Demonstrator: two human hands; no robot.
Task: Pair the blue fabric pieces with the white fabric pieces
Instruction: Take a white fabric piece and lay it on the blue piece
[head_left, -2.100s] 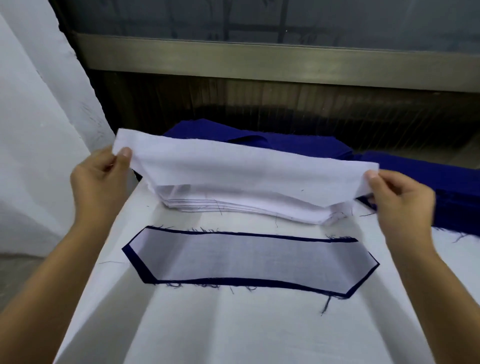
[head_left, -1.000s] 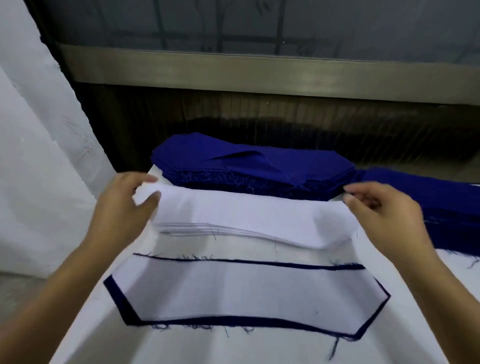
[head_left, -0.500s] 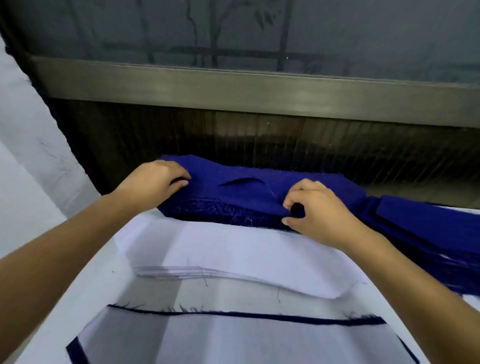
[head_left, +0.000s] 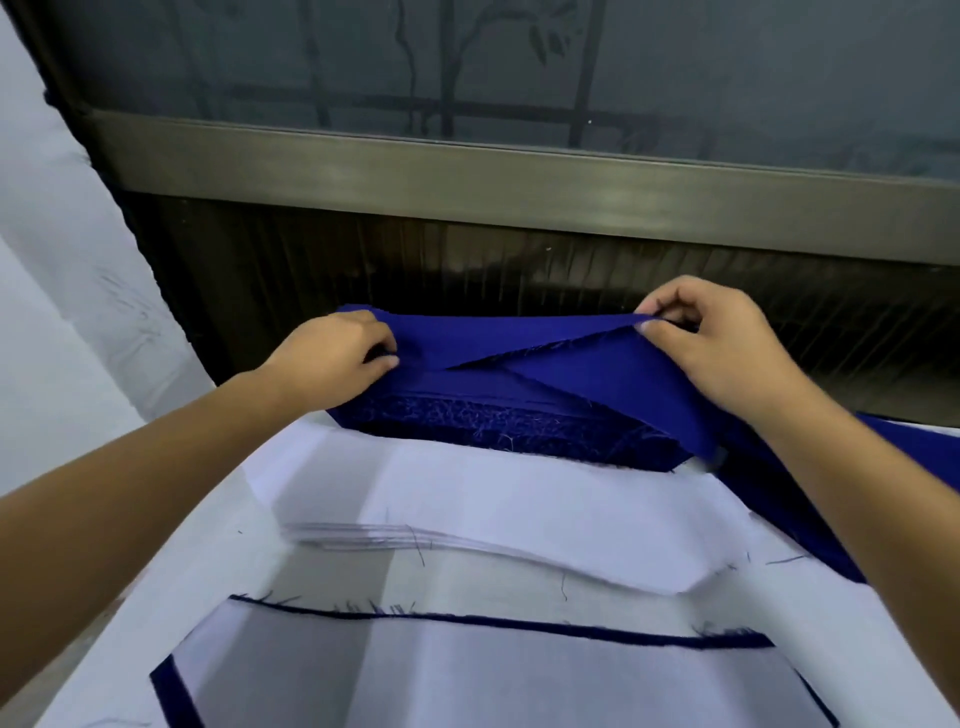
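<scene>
- Peeling the top blue piece (head_left: 613, 374) off the blue stack (head_left: 493, 423), behind the white stack (head_left: 467, 499); left hand (head_left: 332, 353) and right hand (head_left: 727, 338) each pinch one end.
- Raise both ends evenly, taking one layer only.

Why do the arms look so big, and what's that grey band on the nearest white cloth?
Head view: the wide-angle lens swells the forearms near frame edges; the grey band on the nearest white piece looks like soft shadow; no glare.
</scene>
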